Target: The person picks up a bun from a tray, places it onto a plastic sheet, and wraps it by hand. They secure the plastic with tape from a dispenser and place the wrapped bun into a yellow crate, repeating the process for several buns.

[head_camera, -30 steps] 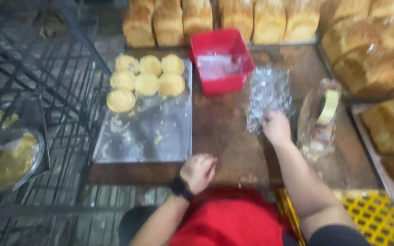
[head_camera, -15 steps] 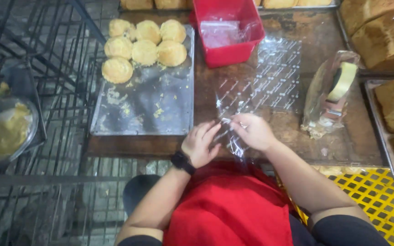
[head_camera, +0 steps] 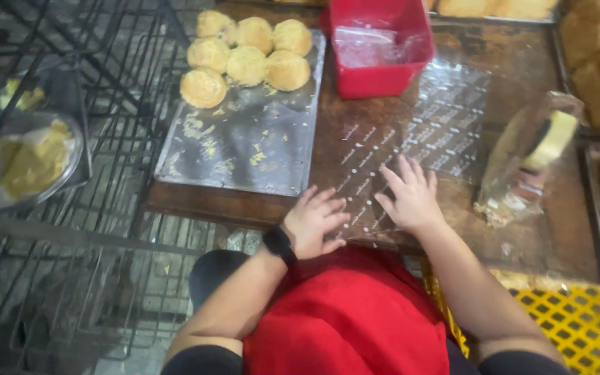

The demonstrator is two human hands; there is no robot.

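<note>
A clear plastic bag (head_camera: 411, 139) lies flat on the desk (head_camera: 522, 229), its near end under both hands. The left hand (head_camera: 316, 222) and right hand (head_camera: 409, 198) press on it with fingers spread, apparently gripping nothing. A red tub (head_camera: 376, 45) sits at twelve o'clock, and a tray (head_camera: 244, 153) of buns (head_camera: 248, 48) at ten.

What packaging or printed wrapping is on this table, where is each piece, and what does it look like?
Printed clear plastic sheet: lies flat on the brown table, reaching from the red tub to both hands; see-through with rows of small white print.
Clear plastic in the red tub: at the top centre, crumpled and shiny.
Clear plastic bag: at the right, crinkled, with a pale yellow piece inside.
No signs or screens are in view.
</note>
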